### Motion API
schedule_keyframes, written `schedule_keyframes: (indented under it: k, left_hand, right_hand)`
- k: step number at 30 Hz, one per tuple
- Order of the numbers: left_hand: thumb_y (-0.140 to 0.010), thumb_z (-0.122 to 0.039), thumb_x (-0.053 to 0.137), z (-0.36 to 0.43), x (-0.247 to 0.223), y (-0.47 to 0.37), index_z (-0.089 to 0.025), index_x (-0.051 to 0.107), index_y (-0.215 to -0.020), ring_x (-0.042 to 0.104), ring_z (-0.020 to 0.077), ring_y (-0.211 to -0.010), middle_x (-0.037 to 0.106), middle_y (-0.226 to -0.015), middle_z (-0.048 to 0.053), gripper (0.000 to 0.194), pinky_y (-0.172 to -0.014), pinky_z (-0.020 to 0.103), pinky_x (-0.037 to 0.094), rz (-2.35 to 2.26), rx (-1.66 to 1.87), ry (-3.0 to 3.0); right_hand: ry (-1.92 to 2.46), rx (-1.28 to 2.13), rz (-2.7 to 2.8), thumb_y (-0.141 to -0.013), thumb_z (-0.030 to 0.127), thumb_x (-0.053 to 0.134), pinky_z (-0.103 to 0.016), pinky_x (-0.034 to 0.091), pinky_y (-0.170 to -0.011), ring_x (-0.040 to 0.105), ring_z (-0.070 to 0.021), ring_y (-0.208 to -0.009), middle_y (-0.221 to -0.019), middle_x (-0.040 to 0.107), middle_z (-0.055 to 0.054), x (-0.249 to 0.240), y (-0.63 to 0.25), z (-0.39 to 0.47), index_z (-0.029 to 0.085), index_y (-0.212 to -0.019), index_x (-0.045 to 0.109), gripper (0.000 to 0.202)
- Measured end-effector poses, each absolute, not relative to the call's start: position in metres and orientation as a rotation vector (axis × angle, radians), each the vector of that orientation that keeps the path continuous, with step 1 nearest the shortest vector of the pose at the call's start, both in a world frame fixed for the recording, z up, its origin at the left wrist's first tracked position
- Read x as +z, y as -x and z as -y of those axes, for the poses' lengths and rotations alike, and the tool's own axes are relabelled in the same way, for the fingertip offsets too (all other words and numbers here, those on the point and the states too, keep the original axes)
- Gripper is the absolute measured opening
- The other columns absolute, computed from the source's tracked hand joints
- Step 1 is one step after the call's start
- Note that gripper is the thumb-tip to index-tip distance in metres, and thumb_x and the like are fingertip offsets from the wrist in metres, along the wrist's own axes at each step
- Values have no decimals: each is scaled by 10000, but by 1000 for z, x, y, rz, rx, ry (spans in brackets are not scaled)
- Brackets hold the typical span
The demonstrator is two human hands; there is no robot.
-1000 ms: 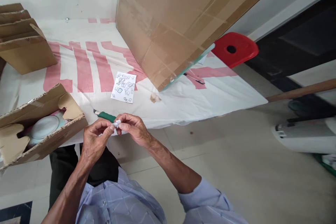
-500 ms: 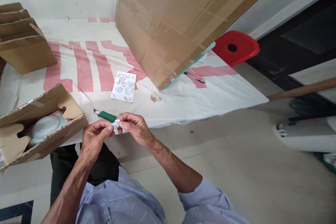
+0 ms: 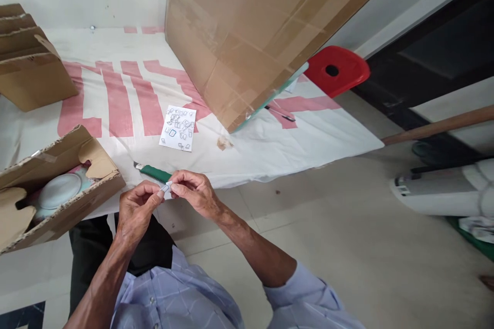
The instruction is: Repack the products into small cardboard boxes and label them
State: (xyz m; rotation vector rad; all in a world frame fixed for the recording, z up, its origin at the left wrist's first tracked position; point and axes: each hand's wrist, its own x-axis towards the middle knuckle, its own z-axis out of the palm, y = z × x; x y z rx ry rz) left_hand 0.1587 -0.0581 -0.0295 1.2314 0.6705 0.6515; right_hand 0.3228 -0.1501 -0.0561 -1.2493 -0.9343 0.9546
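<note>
A small piece of white paper (image 3: 166, 188) with a dark outline drawn on it is pinched between both hands at the table's front edge. My left hand (image 3: 137, 208) grips its left side with thumb and fingers. From the right, my right hand (image 3: 196, 193) pinches its other side. Just behind the hands lies a green utility knife (image 3: 154, 172) on the cloth, its blade end pointing left. Farther back, a white sheet (image 3: 177, 128) covered in small drawn shapes lies flat.
An open cardboard box (image 3: 104, 185) holding a round white-lidded item stands left. Folded cardboard (image 3: 34, 79) is behind it. A large cardboard panel (image 3: 239, 36) leans over the white cloth (image 3: 270, 154). A pen (image 3: 283, 114) and red stool (image 3: 339, 69) are right.
The view has shifted slightly, moving the table items a little left in the picture. Both hands still pinch the small paper, which is tilted a bit differently.
</note>
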Motion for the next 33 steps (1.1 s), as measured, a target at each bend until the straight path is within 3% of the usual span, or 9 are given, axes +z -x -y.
schedule_keyframes:
  k: [12, 18, 24, 28, 33]
  left_hand:
    - [-742, -473, 942, 58, -24, -157, -180, 786, -680, 587, 146, -706, 682, -726, 28, 337, -703, 263, 477, -675, 634, -1245]
    - [-784, -466, 931, 51, -18, -142, -188, 786, -679, 595, 143, -710, 679, -720, 29, 331, -688, 253, 489, -709, 735, -1297]
    - [-841, -390, 918, 58, -18, -137, -211, 855, -785, 699, 169, -807, 788, -928, 85, 198, -705, 257, 582, -517, 648, -1175]
    - [-857, -343, 912, 61, -13, -137, -244, 880, -843, 767, 200, -882, 815, -1107, 111, 105, -725, 286, 648, -352, 679, -1094]
    - [-893, -294, 883, 60, -11, -136, -249, 887, -876, 782, 207, -904, 821, -1081, 108, 48, -766, 307, 670, -309, 697, -1144]
  right_hand:
    - [1362, 747, 1152, -966, 334, 664, -281, 507, -698, 615, -145, -724, -785, 642, -1, -38, -326, 156, 216, -829, 657, 181]
    - [1399, 616, 1107, -990, 364, 682, -278, 519, -679, 612, -136, -686, -779, 640, 9, -39, -351, 163, 223, -855, 654, 197]
    - [1322, 101, 1425, -1028, 213, 663, -303, 563, -708, 680, -165, -794, -885, 732, -46, -27, -340, 167, 237, -956, 739, 108]
    - [1318, -179, 1600, -1035, 138, 616, -299, 580, -701, 709, -166, -796, -905, 753, -49, -22, -330, 169, 284, -1050, 767, 210]
    - [1345, -312, 1713, -1035, 136, 601, -302, 608, -737, 727, -171, -815, -933, 778, -51, -26, -327, 170, 312, -1134, 773, 265]
